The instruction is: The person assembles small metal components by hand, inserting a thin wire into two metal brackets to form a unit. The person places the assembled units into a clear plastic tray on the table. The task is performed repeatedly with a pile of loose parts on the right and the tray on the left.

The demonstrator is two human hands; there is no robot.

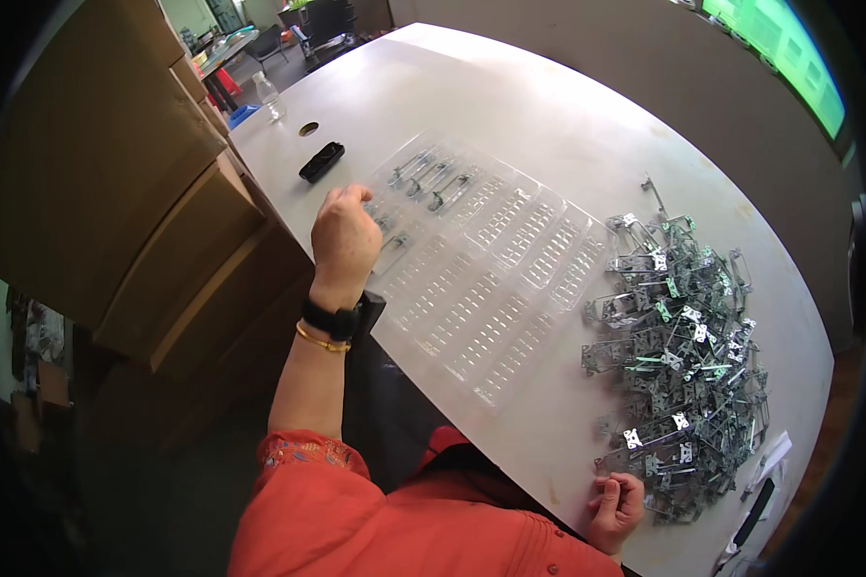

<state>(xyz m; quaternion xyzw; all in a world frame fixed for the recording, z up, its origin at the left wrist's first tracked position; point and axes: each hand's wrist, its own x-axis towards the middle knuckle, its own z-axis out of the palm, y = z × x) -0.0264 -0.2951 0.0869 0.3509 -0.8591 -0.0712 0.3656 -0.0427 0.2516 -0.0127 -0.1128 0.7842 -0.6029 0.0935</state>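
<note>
My left hand (346, 238) hovers over the left edge of a clear plastic tray (496, 389), fingers curled down. Whatever those fingers hold, if anything, is hidden beneath the hand. Thin metal brackets (443, 189) lie in several of the tray's slots at its far left end; the other visible slots show only ridged clear plastic. Close to the table's front edge, my right hand (618, 512) is closed with its fingers curled in, beside the near end of a heap of small metal brackets (688, 365). I cannot make out anything in its grip.
Beyond my left hand lie a black oblong object (321, 163) and a round hole in the white table (548, 106). A clear bottle (267, 96) stands at the far left corner. Cardboard boxes (115, 173) rise along the left. A black-handled tool (755, 510) rests at the right edge.
</note>
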